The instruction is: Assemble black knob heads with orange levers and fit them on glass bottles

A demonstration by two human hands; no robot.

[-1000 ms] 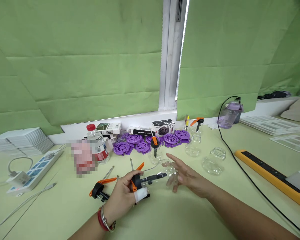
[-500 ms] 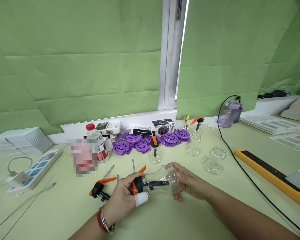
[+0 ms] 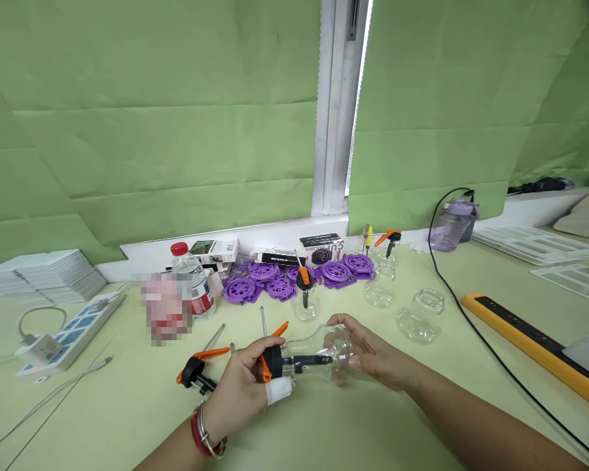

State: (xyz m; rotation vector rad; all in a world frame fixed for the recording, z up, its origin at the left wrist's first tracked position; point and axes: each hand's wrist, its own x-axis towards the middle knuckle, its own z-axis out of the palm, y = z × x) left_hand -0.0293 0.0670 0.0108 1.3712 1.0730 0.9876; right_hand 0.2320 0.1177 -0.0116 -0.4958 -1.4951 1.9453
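Observation:
A clear, waisted bottle [image 3: 311,343] lies on its side above the table between my hands. In its neck sits a black bottle top [image 3: 273,362] with an orange lever and a thin metal rod; its black stem reaches inside the bottle. My left hand [image 3: 248,376], a white wrap on its thumb, is closed around this top. The fingers of my right hand [image 3: 373,353] curl around the bottle's wide base. Left of my left hand, a loose black-and-orange top [image 3: 192,373] lies on the table. Behind the held bottle stands another topped bottle [image 3: 305,306].
Purple plastic wheel-like parts [image 3: 279,286] and small boxes [image 3: 321,248] line the back. A red-capped water bottle [image 3: 201,294] and white power strip [image 3: 78,333] stand left. Right are an open clear bottle [image 3: 417,325], a black cable [image 3: 471,314] and an orange power strip [image 3: 525,340].
My right hand has shifted its fingers slightly around the bottle's base, the lower fingers drawing up. The left hand and the bottle top stay almost in place.

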